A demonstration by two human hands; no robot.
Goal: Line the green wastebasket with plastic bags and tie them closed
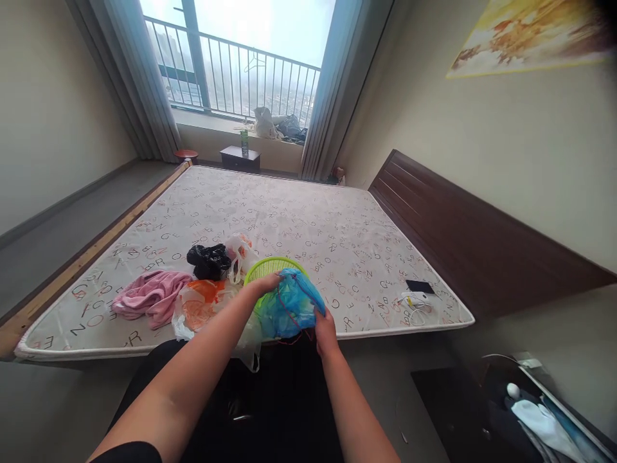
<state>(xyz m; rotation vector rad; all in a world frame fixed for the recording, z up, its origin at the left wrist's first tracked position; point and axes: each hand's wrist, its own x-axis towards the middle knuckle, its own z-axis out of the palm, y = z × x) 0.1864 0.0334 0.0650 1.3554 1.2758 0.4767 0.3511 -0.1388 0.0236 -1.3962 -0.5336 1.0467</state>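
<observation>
Between my two hands hangs a blue plastic bag (292, 308) with a thin red drawstring. My left hand (270, 281) grips its upper left edge, and my right hand (325, 326) closes on its right edge. Behind the bag, a lime-green basket (274, 262) rests on the mattress, partly hidden by the bag and my left hand. Left of it lie a white plastic bag (237, 254), a black plastic bag (208, 260), an orange and white bag (200, 305) and a pink cloth (153, 296). A translucent bag (249, 341) droops over the mattress edge under my left forearm.
The letter-patterned mattress (289, 206) fills the middle, with a dark wooden headboard (453, 218) at right. A black phone (420, 287) and a white charger with cable (418, 299) lie near its right corner. A dark nightstand (241, 159) stands by the window.
</observation>
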